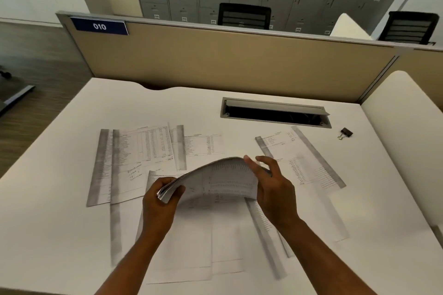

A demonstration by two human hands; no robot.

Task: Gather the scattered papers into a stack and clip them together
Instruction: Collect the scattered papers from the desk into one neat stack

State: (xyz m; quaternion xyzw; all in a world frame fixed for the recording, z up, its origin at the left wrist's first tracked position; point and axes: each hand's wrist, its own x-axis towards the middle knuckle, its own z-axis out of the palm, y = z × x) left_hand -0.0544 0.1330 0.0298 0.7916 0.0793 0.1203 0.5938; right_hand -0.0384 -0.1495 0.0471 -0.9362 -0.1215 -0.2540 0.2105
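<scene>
A bent bundle of printed sheets [223, 179] arches above the white desk [60, 199]. My left hand [159, 201] grips its left edge, fingers curled round the paper. My right hand [273, 182] holds the right edge, thumb on top and fingers spread behind. Loose printed sheets lie scattered flat on the desk: a group at the left [129, 158], one at the right [304, 155], and several under my arms [203, 242]. A black binder clip [346, 132] lies alone at the far right of the desk, well away from both hands.
An open cable tray slot [275, 114] is sunk in the desk behind the papers. A tan partition [215, 60] with a "010" sign [99, 26] closes the back. A white side panel [405, 112] stands at the right. Office chairs and grey lockers are beyond.
</scene>
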